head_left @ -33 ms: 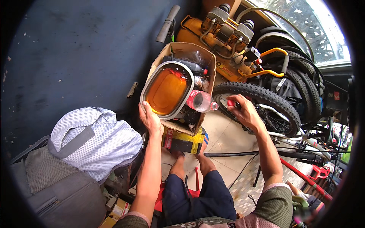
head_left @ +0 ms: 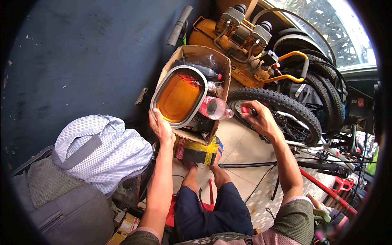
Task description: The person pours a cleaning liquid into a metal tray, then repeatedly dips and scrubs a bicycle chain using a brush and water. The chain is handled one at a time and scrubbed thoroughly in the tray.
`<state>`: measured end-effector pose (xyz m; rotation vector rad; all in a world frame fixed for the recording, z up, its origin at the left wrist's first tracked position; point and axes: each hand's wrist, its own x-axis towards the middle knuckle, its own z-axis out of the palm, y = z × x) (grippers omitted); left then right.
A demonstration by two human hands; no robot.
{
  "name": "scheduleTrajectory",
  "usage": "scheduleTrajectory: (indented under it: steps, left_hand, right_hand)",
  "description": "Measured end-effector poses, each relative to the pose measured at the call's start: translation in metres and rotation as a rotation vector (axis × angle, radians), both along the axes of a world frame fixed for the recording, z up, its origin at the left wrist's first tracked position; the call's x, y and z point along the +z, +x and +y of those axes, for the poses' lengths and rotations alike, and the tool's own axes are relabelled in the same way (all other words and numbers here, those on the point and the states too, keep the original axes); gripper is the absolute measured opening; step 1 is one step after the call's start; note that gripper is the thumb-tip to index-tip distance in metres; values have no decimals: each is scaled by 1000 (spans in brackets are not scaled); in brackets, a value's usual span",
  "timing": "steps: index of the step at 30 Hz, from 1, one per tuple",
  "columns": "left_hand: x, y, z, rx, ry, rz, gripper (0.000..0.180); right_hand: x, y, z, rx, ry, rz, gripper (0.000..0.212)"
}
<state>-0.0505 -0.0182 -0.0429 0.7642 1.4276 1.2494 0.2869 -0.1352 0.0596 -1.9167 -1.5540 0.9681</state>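
Note:
My left hand (head_left: 162, 127) grips the near-left rim of an oval metal pan (head_left: 203, 94) with its thumb over the edge. Amber liquid (head_left: 176, 98) covers the bottom of the pan, with a redder patch at its far end. The pan rests over an open cardboard box (head_left: 227, 67). A clear plastic bottle (head_left: 218, 109) with a red label lies beside the pan, its uncapped mouth pointing right. Just right of that mouth, my right hand (head_left: 262, 119) is closed around a small red-tipped dark object (head_left: 246, 109); its kind is unclear.
Another dark bottle (head_left: 204, 70) lies in the box. Behind stands a yellow air compressor (head_left: 241, 36). Bicycle wheels and a tyre (head_left: 281, 100) crowd the right. A grey-and-white backpack (head_left: 102, 151) sits at left, and a black parcel with yellow tape (head_left: 194, 152) is below the box.
My right hand has shifted very slightly left with the red-tipped object. The left hand keeps its hold on the pan.

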Motion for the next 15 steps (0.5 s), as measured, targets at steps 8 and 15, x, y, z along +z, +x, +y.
scheduleTrajectory:
  steps: [8, 15]
  left_hand:
    - [-2, 13, 1, -17, -36, 53, 49]
    - [-3, 17, -3, -5, -8, 43, 47]
  right_hand:
    - [1, -31, 5, 173, 112, -388, 35]
    - [-16, -43, 7, 198, 149, -454, 30]
